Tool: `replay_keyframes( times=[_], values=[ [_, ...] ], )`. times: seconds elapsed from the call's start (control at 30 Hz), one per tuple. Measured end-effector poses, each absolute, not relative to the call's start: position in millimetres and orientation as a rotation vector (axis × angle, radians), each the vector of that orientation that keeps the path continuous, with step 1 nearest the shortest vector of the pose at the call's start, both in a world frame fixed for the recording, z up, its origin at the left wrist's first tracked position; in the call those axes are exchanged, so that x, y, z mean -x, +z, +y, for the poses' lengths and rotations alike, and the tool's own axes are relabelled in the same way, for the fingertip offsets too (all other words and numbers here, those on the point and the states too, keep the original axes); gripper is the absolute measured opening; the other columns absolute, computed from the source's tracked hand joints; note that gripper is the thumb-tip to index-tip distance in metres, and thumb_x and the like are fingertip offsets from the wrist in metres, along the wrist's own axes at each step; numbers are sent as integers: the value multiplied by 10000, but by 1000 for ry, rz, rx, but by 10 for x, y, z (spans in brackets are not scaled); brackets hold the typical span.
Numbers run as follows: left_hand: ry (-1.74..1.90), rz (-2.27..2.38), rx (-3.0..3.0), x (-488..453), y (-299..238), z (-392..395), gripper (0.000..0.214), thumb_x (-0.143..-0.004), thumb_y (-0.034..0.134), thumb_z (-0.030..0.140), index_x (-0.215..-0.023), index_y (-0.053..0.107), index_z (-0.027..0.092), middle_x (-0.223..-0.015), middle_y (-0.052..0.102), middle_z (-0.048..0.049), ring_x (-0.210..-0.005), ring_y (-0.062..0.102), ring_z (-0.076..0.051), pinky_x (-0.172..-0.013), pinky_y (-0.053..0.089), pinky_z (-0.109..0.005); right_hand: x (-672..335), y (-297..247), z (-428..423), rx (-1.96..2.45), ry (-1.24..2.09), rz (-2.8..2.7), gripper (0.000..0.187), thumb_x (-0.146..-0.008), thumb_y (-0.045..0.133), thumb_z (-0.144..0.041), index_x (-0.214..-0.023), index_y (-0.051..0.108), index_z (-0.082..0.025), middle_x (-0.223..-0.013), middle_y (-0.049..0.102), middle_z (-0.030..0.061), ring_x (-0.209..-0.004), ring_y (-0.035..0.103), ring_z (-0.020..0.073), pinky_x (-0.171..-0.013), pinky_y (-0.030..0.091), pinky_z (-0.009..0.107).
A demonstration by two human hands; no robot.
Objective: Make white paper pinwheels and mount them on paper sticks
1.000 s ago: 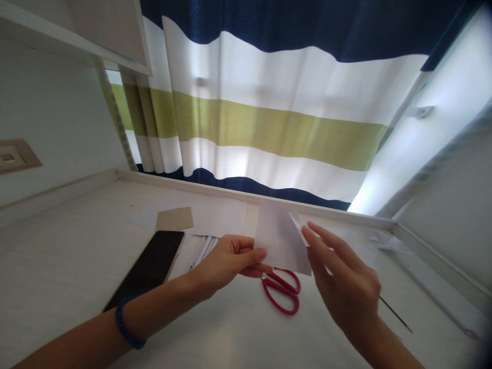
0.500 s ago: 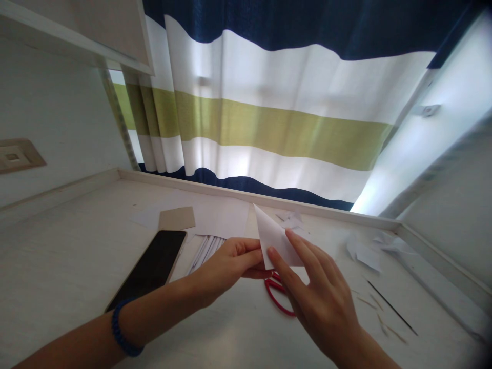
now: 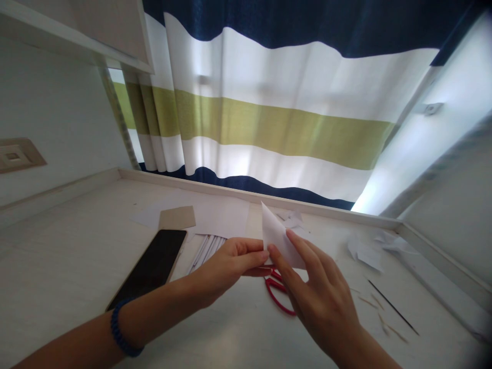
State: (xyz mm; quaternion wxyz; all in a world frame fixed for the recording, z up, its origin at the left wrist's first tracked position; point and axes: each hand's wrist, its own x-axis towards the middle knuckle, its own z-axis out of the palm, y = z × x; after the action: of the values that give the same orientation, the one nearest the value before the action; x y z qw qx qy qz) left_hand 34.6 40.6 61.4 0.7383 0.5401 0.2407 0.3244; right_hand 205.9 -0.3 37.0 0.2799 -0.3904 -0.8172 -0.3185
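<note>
White folded paper (image 3: 279, 239) touches both hands (image 3: 323, 292) above red-handled scissors (image 3: 275, 285).

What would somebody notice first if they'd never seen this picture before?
Probably the big striped curtain in dark blue, white and green, hanging behind the desk. Next, in the middle, the left hand pinches white paper while the right hand touches it. Bright red scissor handles show just below the paper.
</note>
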Motion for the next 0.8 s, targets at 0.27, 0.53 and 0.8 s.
replay_keyframes(
  times=[0.27,0.53,0.8],
  values=[
    [707,496,-1133,-354,596,415,257,-822,459,213,-990,613,95,-945,652,-95,-945,566,-204,-901,384,-357,-2059,360,-5,1083,-823,-2176,432,-770,530,-97,-1192,474,-167,-1246,378,179,-1100,401,304,-855,414,442],
    [707,543,-1115,-355,593,410,238,-806,491,243,-940,621,96,-931,654,-91,-935,575,-211,-896,392,-363,-2058,366,-5,1071,-803,-2177,421,-766,534,-86,-1180,487,-151,-1231,389,191,-1100,404,310,-851,425,439],
    [702,533,-1116,-359,578,414,224,-799,499,248,-909,627,101,-917,657,-90,-916,587,-209,-895,392,-362,-2062,374,3,1069,-822,-2162,412,-768,539,-89,-1173,492,-141,-1221,399,193,-1099,407,310,-855,430,436]
  ],
)
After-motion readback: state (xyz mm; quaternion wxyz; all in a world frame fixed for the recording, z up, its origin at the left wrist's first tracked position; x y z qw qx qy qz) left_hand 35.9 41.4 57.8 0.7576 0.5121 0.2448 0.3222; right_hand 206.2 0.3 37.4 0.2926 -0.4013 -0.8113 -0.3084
